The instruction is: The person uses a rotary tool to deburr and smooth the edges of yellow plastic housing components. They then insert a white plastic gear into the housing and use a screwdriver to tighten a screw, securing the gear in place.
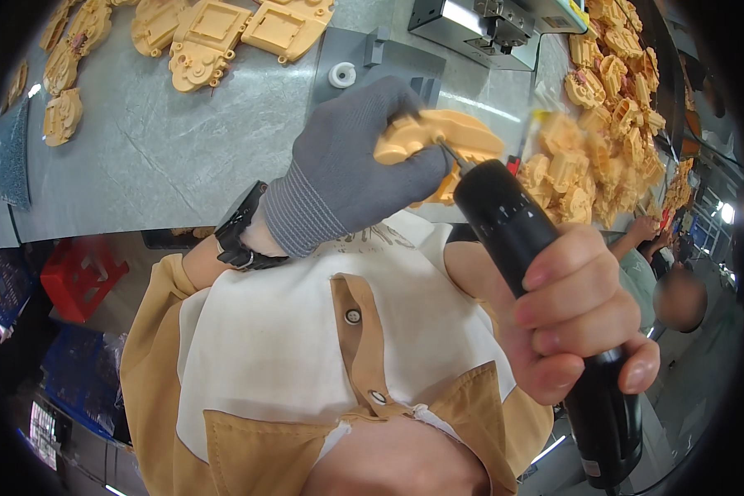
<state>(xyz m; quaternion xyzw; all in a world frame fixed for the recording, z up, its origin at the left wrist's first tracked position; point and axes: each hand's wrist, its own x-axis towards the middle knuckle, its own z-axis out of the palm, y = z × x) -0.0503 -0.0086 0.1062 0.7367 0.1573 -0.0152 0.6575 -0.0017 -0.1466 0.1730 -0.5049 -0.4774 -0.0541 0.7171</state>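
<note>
My gloved left hand (351,161) is clamped on the orange part (438,136), held above the bench (182,157). My bare right hand (574,310) grips the black driver (521,240), bit on the part. Risk: the bit could slip off and jab my glove.

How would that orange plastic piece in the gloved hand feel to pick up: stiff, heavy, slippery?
The orange plastic piece probably feels stiff: it keeps its moulded shape in the gloved left hand. It seems light, pinched easily by the fingers. The knit glove likely prevents slipping while the black power screwdriver presses on it.
</note>
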